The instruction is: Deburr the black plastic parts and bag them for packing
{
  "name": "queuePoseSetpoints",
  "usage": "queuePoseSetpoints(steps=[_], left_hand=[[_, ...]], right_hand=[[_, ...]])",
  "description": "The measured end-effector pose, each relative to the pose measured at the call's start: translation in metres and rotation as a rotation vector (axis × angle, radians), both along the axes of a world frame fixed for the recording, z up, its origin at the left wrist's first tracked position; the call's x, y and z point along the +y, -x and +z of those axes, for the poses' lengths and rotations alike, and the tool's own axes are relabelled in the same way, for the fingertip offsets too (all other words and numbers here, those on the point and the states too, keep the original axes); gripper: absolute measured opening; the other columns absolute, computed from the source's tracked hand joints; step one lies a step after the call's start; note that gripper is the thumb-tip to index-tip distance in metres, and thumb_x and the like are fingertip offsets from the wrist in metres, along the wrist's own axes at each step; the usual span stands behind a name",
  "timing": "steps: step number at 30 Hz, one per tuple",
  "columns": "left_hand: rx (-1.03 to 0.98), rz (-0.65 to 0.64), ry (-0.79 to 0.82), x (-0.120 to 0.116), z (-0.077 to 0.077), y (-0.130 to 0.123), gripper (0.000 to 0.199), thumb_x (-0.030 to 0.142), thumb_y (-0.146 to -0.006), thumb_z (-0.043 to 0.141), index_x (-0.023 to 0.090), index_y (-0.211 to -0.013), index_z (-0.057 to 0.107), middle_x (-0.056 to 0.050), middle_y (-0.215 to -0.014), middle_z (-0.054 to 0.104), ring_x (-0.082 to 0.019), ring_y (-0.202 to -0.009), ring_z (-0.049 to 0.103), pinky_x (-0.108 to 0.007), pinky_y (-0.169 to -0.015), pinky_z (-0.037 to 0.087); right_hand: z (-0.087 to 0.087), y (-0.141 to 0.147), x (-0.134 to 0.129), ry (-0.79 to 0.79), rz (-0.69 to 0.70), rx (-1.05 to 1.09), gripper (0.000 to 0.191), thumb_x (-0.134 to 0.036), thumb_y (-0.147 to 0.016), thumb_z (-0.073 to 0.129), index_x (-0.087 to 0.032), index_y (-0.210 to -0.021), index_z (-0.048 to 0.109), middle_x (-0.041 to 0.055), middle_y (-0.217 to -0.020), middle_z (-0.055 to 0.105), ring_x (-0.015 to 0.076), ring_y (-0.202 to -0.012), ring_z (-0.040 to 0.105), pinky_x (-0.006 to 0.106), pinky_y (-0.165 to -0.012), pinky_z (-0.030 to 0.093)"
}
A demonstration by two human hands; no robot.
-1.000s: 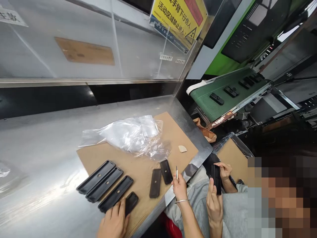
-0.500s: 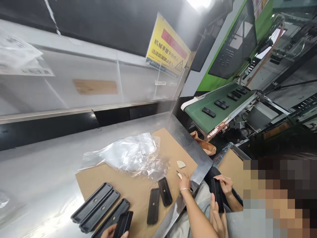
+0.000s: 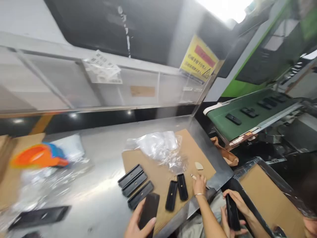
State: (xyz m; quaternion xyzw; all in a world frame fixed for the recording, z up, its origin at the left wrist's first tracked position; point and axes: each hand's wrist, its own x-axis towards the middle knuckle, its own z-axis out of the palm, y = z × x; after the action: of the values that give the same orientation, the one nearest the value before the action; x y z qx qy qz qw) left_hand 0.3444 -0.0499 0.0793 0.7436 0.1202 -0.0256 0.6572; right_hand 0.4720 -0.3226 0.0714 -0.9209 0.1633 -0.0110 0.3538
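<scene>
My left hand (image 3: 136,221), at the bottom centre, grips a long black plastic part (image 3: 150,210) with its smooth, plain face showing. Resting by the table's front edge, my right hand (image 3: 199,185) has its fingers closed round a slim, light-coloured tool (image 3: 193,177); its exact kind is too small to tell. To the left of that hand lie two black plastic trays (image 3: 171,195) with a small hole in each. Several similar trays (image 3: 133,185) lie side by side beyond my left hand. A pale wedge-shaped piece (image 3: 198,166) sits just beyond my right hand.
Crumpled clear bags (image 3: 158,145) lie on a cardboard sheet (image 3: 185,137) on the metal table (image 3: 104,172). An orange object (image 3: 37,157) is at left. A co-worker's hands (image 3: 237,201) hold a black part beside a lined box (image 3: 262,188). A green conveyor (image 3: 223,122) carries black parts.
The view has swung left, bringing the orange object and left side of the table into sight. My left hand has come up further into view with the black part. My right hand keeps its tool.
</scene>
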Motion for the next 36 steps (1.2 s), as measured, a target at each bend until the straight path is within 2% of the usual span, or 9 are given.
queuePoseSetpoints(steps=[3, 5, 9, 11, 13, 21, 27, 32, 36], left_hand=[[-0.083, -0.026, -0.045, 0.000, 0.026, 0.005, 0.063, 0.046, -0.072, 0.058, 0.018, -0.126, 0.039, -0.011, -0.128, 0.050, -0.027, -0.116, 0.048, -0.042, -0.098, 0.039], [-0.153, -0.073, -0.111, 0.002, 0.043, 0.007, 0.062, 0.038, -0.072, 0.060, 0.020, -0.127, 0.038, -0.011, -0.128, 0.050, -0.026, -0.115, 0.049, -0.042, -0.097, 0.040], [-0.293, -0.150, -0.239, 0.005, 0.064, 0.012, 0.064, 0.027, -0.070, 0.063, 0.023, -0.129, 0.036, -0.010, -0.126, 0.052, -0.024, -0.112, 0.051, -0.040, -0.096, 0.042], [-0.318, -0.188, -0.272, 0.005, 0.070, 0.015, 0.066, 0.025, -0.070, 0.063, 0.023, -0.129, 0.034, -0.010, -0.123, 0.054, -0.024, -0.110, 0.053, -0.038, -0.093, 0.045], [-0.317, -0.212, -0.293, 0.006, 0.074, 0.018, 0.067, 0.025, -0.071, 0.063, 0.023, -0.130, 0.032, -0.010, -0.120, 0.055, -0.023, -0.107, 0.054, -0.036, -0.090, 0.047], [-0.312, -0.208, -0.389, 0.011, 0.086, 0.028, 0.069, 0.023, -0.072, 0.059, 0.024, -0.133, 0.026, -0.010, -0.112, 0.057, -0.021, -0.100, 0.057, -0.034, -0.087, 0.049], [-0.291, -0.200, -0.428, 0.014, 0.086, 0.033, 0.068, 0.024, -0.072, 0.059, 0.024, -0.133, 0.028, -0.009, -0.109, 0.057, -0.021, -0.097, 0.058, -0.033, -0.086, 0.049], [-0.251, -0.174, -0.430, 0.016, 0.083, 0.038, 0.068, 0.023, -0.072, 0.059, 0.023, -0.132, 0.029, -0.010, -0.111, 0.057, -0.021, -0.100, 0.057, -0.033, -0.087, 0.048], [-0.184, -0.176, -0.378, 0.018, 0.074, 0.035, 0.064, 0.022, -0.072, 0.058, 0.022, -0.131, 0.031, -0.009, -0.114, 0.056, -0.020, -0.101, 0.056, -0.030, -0.087, 0.047]], right_hand=[[-0.002, 0.011, 0.049, -0.106, 0.142, 0.001, 0.030, -0.034, -0.087, 0.044, -0.013, -0.104, 0.057, 0.0112, -0.105, 0.059, 0.0199, -0.098, 0.055, 0.038, -0.088, 0.042], [0.020, 0.032, 0.068, -0.234, 0.279, -0.006, 0.031, -0.036, -0.088, 0.040, -0.016, -0.105, 0.057, 0.0098, -0.102, 0.061, 0.0184, -0.094, 0.057, 0.032, -0.084, 0.045], [0.082, 0.075, 0.096, -0.599, 0.631, -0.140, 0.023, -0.034, -0.085, 0.048, -0.021, -0.100, 0.060, 0.0068, -0.095, 0.059, 0.0180, -0.087, 0.057, 0.030, -0.075, 0.047], [0.103, 0.087, 0.106, -0.647, 0.743, -0.167, 0.022, -0.032, -0.083, 0.052, -0.023, -0.102, 0.060, 0.0068, -0.097, 0.057, 0.0183, -0.089, 0.055, 0.030, -0.075, 0.046], [0.112, 0.092, 0.113, -0.642, 0.776, -0.156, 0.023, -0.031, -0.083, 0.053, -0.024, -0.103, 0.059, 0.0069, -0.099, 0.055, 0.0183, -0.090, 0.054, 0.029, -0.074, 0.046], [0.114, 0.090, 0.116, -0.633, 0.837, -0.088, 0.021, -0.024, -0.082, 0.054, -0.024, -0.102, 0.059, 0.0066, -0.099, 0.054, 0.0156, -0.083, 0.055, 0.025, -0.068, 0.046], [0.116, 0.086, 0.120, -0.640, 0.921, -0.064, 0.019, -0.020, -0.080, 0.055, -0.024, -0.098, 0.061, 0.0045, -0.094, 0.054, 0.0131, -0.077, 0.054, 0.023, -0.065, 0.046], [0.112, 0.084, 0.124, -0.722, 0.856, -0.006, 0.004, -0.022, -0.079, 0.058, -0.020, -0.078, 0.061, 0.0050, -0.088, 0.055, 0.0143, -0.077, 0.054, 0.023, -0.063, 0.045], [0.096, 0.086, 0.130, -0.752, 0.785, 0.044, 0.010, -0.027, -0.078, 0.057, -0.018, -0.073, 0.057, 0.0066, -0.089, 0.057, 0.0161, -0.081, 0.055, 0.024, -0.066, 0.045]])
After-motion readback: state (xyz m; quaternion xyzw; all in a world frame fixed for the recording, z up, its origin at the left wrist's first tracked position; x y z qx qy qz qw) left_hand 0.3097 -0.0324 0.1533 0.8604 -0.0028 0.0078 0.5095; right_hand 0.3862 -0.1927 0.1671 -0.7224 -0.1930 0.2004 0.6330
